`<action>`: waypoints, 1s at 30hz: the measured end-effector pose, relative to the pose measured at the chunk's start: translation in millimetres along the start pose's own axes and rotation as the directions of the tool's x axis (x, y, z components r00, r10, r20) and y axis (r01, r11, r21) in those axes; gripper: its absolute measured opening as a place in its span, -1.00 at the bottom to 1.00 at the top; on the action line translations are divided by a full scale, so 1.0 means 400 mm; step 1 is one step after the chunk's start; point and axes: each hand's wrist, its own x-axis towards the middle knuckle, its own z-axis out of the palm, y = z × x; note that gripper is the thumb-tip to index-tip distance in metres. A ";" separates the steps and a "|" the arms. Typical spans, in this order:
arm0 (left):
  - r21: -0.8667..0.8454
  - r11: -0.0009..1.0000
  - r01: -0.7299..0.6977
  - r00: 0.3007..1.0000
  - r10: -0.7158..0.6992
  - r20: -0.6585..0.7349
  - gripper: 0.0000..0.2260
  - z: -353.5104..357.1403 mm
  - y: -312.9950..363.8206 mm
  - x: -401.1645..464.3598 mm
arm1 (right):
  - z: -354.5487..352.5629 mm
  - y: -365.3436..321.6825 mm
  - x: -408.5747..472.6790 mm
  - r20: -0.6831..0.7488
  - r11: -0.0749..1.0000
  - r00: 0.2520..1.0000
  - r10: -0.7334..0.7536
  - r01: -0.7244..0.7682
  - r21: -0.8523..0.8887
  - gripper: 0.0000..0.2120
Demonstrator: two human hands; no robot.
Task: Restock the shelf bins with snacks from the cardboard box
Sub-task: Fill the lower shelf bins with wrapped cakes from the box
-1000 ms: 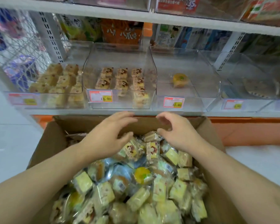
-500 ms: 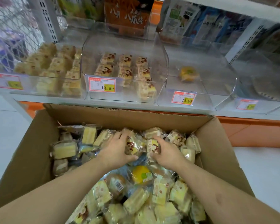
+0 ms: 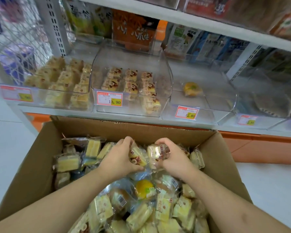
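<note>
The brown cardboard box (image 3: 40,165) is full of small square cakes in shiny clear wrappers, and both hands are inside it near the back. The left hand (image 3: 118,158) grips one wrapped cake (image 3: 138,157) and the right hand (image 3: 173,158) grips another cake (image 3: 157,153). Above, the clear plastic middle bin (image 3: 165,68) holds rows of cakes, and the next bin (image 3: 225,105) holds one round yellow snack (image 3: 191,89), too blurry to read.

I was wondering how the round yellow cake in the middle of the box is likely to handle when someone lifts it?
The round yellow cake sits in glossy clear wrap, so it may feel a bit slippery and crinkly. It looks like soft sponge, so probably light and easily squashed by a firm squeeze. Its domed shape might let it roll or slide off the loose packets around it.
</note>
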 end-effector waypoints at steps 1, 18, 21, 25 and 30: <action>-0.010 1.000 -0.016 1.000 0.016 -0.011 -0.36 -0.036 0.017 -0.006 | -0.015 -0.024 -0.011 -0.001 0.999 1.000 -0.020 0.020 0.031 -0.27; -0.124 0.979 -0.161 0.894 0.092 -0.439 -0.21 -0.485 0.009 -0.081 | -0.206 -0.499 0.029 -0.379 0.859 0.789 -0.483 0.512 -0.027 -0.57; -0.055 0.987 -0.149 0.900 0.112 -0.422 -0.14 -0.494 -0.017 -0.045 | -0.198 -0.537 0.145 -0.289 0.915 0.869 -0.403 0.393 -0.093 -0.58; 0.013 0.992 -0.123 0.910 0.118 -0.396 -0.12 -0.496 -0.045 -0.012 | -0.156 -0.521 0.252 -0.094 0.940 0.948 -0.304 0.282 -0.194 -0.57; 0.077 0.985 -0.152 0.908 0.170 -0.383 -0.12 -0.497 -0.074 0.002 | -0.134 -0.499 0.298 0.006 0.914 0.968 -0.250 0.238 -0.328 -0.65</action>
